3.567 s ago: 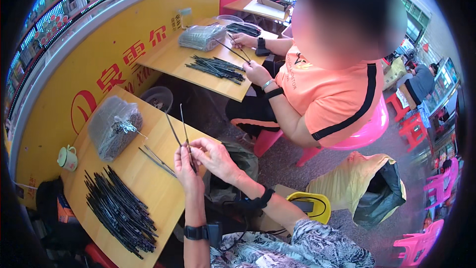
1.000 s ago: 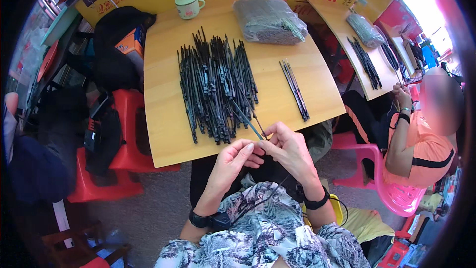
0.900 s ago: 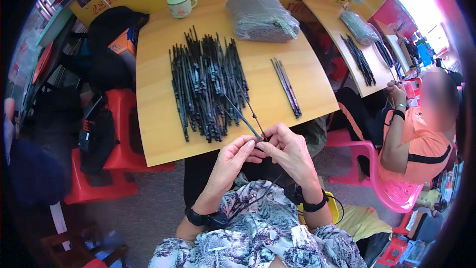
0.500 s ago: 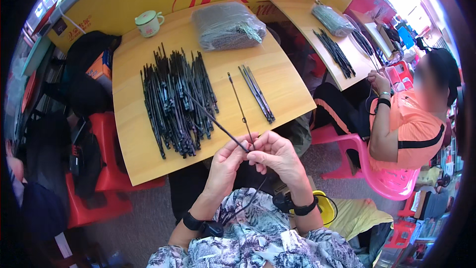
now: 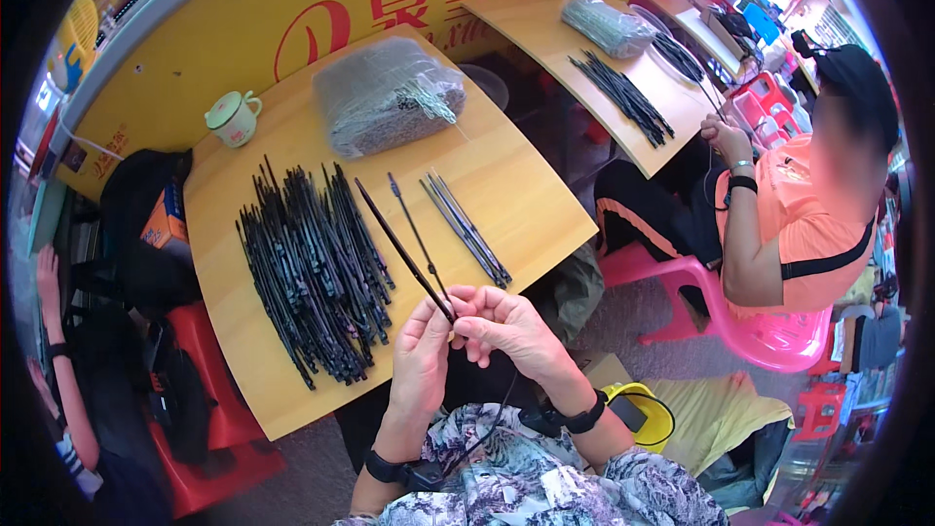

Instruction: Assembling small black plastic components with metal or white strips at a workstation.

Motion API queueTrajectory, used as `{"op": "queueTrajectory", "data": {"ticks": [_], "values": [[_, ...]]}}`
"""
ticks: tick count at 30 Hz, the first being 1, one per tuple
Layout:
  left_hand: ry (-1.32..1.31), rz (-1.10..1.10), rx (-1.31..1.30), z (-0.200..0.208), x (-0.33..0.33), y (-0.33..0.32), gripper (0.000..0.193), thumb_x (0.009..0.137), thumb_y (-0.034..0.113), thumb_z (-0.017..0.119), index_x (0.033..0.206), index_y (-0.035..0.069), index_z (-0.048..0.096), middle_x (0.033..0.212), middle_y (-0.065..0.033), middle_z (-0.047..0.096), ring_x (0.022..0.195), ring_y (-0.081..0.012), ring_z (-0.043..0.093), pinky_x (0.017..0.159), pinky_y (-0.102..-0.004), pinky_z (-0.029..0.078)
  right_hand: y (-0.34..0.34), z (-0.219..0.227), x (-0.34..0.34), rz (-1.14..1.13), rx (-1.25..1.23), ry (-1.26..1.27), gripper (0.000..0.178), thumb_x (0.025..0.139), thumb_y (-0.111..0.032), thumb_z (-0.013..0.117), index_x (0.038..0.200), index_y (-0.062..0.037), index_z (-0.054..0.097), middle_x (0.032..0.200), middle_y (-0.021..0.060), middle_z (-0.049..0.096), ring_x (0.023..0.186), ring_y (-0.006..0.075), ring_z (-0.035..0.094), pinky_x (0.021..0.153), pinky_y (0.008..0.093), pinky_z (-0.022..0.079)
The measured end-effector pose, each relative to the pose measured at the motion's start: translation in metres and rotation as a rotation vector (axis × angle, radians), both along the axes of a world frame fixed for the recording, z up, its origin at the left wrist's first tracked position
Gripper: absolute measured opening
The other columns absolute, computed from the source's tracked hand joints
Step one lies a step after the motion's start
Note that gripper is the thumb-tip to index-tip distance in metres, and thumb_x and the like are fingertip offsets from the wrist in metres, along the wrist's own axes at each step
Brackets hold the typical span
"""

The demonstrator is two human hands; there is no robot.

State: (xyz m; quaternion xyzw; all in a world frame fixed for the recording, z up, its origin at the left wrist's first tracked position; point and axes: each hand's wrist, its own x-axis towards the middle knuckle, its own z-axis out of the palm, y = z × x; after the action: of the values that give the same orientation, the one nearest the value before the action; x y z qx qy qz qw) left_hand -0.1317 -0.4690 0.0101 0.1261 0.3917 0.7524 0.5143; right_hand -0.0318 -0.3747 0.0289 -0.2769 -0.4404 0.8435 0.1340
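My left hand (image 5: pixel 422 343) is closed in a pinch on a thin black rod (image 5: pixel 401 248), which slants up and away over the table edge. My right hand (image 5: pixel 513 333) is pinched against the rod's near end, its fingertips touching those of the left. Beside this rod runs a thinner dark rod (image 5: pixel 411 224) with a small knot or loop along it; its near end reaches my fingers, and I cannot tell whether they grip it. To the left lies a large pile of black rods (image 5: pixel 317 273). Several silvery-grey rods (image 5: pixel 466 227) lie to the right on the wooden table (image 5: pixel 531 185).
A clear plastic bag of rods (image 5: pixel 385 102) and a lidded mug (image 5: pixel 234 119) stand at the back. On the right a co-worker in orange (image 5: pixel 794 224) sits on a pink chair (image 5: pixel 740 336) by a second table (image 5: pixel 536 34). Another person's arm (image 5: pixel 68 370) shows far left, near red chairs (image 5: pixel 219 380).
The view has shifted, so the table sits further left and is turned. The black rod between my fingers has swung steeper, nearly in line with the thinner rod. An arm has appeared at far left.
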Motion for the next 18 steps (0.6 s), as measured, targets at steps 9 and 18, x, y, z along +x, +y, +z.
{"op": "queueTrajectory", "data": {"ticks": [9,18], "values": [[0.156,0.116,-0.042,0.000,-0.009,0.010,0.018,0.093,0.018,0.049,0.097,0.004,0.058,0.102,-0.0043,0.056,0.091,-0.0099,0.053,0.084,-0.0250,0.041,0.004,0.004,-0.014,0.026,0.121,0.018,0.018,0.087,-0.012,0.059,0.099,0.0006,0.054,0.076,0.0036,0.060,0.057,0.0058,0.055,0.050,0.0175,0.046],[-0.048,0.190,-0.045,-0.006,0.005,0.016,0.011,0.090,0.009,0.052,0.099,0.004,0.054,0.106,-0.0069,0.059,0.095,-0.0116,0.056,0.086,-0.0268,0.044,-0.006,-0.016,-0.022,-0.344,0.898,-0.157,0.015,0.079,0.001,0.065,0.091,0.0006,0.057,0.079,0.0043,0.060,0.062,0.0073,0.058,0.053,0.0196,0.049]]}}
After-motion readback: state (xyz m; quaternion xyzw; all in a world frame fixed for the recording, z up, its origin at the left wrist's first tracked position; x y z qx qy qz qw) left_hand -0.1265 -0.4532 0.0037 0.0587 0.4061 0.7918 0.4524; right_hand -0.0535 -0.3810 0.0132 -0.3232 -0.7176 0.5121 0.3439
